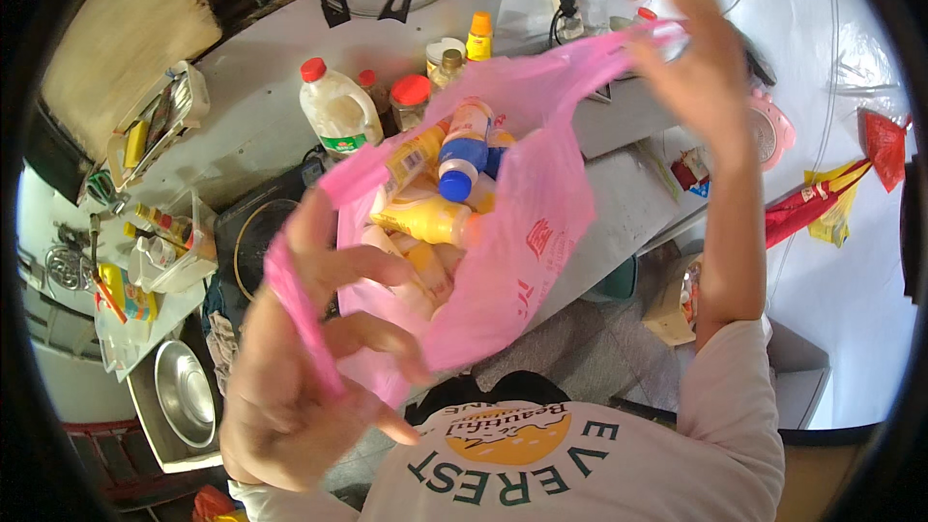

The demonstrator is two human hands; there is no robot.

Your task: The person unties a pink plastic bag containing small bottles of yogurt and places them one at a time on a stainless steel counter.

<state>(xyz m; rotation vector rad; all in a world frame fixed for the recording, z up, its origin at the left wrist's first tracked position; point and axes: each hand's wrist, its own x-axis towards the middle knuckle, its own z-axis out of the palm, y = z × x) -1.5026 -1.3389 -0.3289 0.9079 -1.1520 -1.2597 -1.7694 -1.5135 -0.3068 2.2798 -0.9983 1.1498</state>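
A thin pink plastic bag point(540, 232) with red print is spread wide before me above the worktop. Its left handle loops across my left hand point(304, 370), whose fingers are spread and slightly blurred. The other handle is stretched up to the right by my right hand point(689, 51), held between thumb and fingers. Inside the bag lie several plastic bottles. A blue-capped bottle point(465, 148) is on top, beside a bottle with a barcode point(413, 157). Across the middle lies a yellow bottle point(428, 220), and paler bottles point(428, 268) sit lower down, partly hidden.
A white jug point(339, 110) with a red cap and a red-lidded jar point(410, 98) stand behind the bag. To the left are a black induction cooker point(250, 232), a plastic bin of bottles point(177, 254) and a steel basin point(185, 391). A cardboard box point(665, 312) stands lower right.
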